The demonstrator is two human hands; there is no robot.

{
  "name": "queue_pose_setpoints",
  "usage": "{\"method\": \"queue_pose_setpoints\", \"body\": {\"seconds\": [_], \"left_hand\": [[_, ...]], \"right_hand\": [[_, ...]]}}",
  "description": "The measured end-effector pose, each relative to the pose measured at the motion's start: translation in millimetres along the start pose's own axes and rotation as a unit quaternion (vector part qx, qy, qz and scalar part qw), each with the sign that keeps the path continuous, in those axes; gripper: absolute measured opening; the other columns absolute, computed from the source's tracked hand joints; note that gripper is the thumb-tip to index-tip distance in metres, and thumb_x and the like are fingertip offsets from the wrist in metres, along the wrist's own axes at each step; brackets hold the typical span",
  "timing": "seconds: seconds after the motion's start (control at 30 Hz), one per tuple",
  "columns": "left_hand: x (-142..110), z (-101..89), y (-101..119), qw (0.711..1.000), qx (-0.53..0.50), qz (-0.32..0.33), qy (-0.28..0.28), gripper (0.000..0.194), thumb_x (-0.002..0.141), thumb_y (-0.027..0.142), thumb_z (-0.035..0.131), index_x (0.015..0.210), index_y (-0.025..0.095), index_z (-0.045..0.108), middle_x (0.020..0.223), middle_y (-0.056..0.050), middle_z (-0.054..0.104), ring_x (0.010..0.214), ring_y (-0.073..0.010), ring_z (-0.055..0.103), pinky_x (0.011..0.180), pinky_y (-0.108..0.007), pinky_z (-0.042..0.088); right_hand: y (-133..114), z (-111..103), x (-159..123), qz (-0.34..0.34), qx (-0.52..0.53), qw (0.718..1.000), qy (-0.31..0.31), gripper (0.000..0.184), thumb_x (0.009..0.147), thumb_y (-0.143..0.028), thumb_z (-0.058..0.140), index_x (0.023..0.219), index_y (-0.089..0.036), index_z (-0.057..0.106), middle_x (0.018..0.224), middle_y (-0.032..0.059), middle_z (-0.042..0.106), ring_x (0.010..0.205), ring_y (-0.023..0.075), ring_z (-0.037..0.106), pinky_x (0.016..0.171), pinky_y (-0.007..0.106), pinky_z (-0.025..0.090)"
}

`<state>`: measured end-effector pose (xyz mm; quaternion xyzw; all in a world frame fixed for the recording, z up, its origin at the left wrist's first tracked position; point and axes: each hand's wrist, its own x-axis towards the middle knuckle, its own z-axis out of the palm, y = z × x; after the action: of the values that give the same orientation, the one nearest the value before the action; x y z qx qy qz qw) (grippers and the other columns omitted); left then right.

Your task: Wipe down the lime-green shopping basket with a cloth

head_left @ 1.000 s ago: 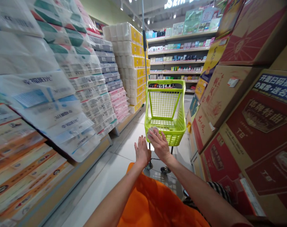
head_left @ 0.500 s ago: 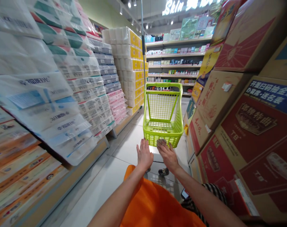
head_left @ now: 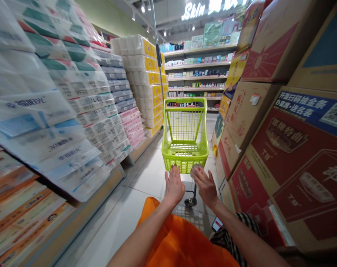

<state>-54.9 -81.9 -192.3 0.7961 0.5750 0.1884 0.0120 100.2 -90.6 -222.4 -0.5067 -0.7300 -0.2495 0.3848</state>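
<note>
A lime-green plastic shopping cart [head_left: 171, 160] stands in the aisle in front of me, its basket holding nothing that I can see. Fingers stretched forward, my left hand [head_left: 174, 187] lies at the near lower wall of the basket, with fingertips against or just over it. My right hand [head_left: 206, 187] is at the right part of the same wall. Under its fingertips is a small crumpled greyish cloth [head_left: 195, 170], pressed to the cart; the fingers partly hide it. Below the basket a black caster wheel [head_left: 190, 202] shows.
Stacked tissue packs [head_left: 65, 141] line the left on a low shelf [head_left: 102, 196]. Liquor cartons [head_left: 302, 148] are piled close on the right. A thin metal pole [head_left: 159, 55] rises beside the cart. Product shelves [head_left: 196, 65] stand behind. A phone [head_left: 217, 224] is low near my right arm.
The view has turned slightly right, so the cart and shelves sit further left. Both hands have slid right along the basket wall, the greyish cloth going with the right one.
</note>
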Motion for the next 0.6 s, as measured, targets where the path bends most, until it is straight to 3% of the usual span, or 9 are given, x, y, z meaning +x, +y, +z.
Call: {"method": "queue_pose_setpoints", "body": {"seconds": [0.13, 0.3, 0.5, 0.6], "left_hand": [[2.2, 0.1, 7.5, 1.0, -0.01, -0.003, -0.012, 0.067, 0.067, 0.011, 0.045, 0.132, 0.007, 0.031, 0.143, -0.015, 0.027, 0.133, -0.0246, 0.02, 0.108, -0.049, 0.016], [4.9, -2.9, 17.0, 0.999, -0.012, 0.017, -0.025, 0.068, 0.067, 0.011, 0.043, 0.133, 0.007, 0.029, 0.144, -0.014, 0.025, 0.134, -0.0237, 0.018, 0.108, -0.049, 0.016], [5.5, -1.7, 22.5, 0.999, -0.005, 0.021, -0.027, 0.066, 0.068, 0.011, 0.044, 0.132, 0.007, 0.03, 0.144, -0.014, 0.026, 0.134, -0.0239, 0.018, 0.108, -0.049, 0.016], [5.7, -1.1, 23.6, 0.999, -0.007, 0.028, -0.033, 0.066, 0.068, 0.011, 0.044, 0.133, 0.007, 0.029, 0.144, -0.014, 0.026, 0.134, -0.0237, 0.019, 0.108, -0.049, 0.016]], "right_hand": [[17.0, -7.8, 6.6, 0.057, -0.024, 0.997, 0.042, 0.037, 0.085, -0.007, 0.035, 0.112, -0.02, 0.057, 0.126, 0.0069, 0.053, 0.129, 0.0174, 0.032, 0.105, 0.04, 0.021], [26.2, -5.0, -11.3, 0.04, -0.026, 0.999, -0.015, 0.039, 0.082, -0.002, 0.032, 0.104, -0.018, 0.06, 0.119, 0.0079, 0.059, 0.125, 0.0158, 0.038, 0.102, 0.038, 0.026], [33.4, -8.9, 8.3, 0.1, -0.009, 0.994, 0.043, 0.044, 0.081, -0.004, 0.033, 0.119, -0.018, 0.051, 0.131, 0.0105, 0.046, 0.13, 0.0175, 0.029, 0.103, 0.043, 0.025], [33.6, 1.2, -0.9, 0.108, -0.006, 0.994, 0.023, 0.044, 0.081, -0.004, 0.032, 0.117, -0.016, 0.052, 0.131, 0.0133, 0.047, 0.128, 0.0175, 0.033, 0.1, 0.042, 0.031]]}}
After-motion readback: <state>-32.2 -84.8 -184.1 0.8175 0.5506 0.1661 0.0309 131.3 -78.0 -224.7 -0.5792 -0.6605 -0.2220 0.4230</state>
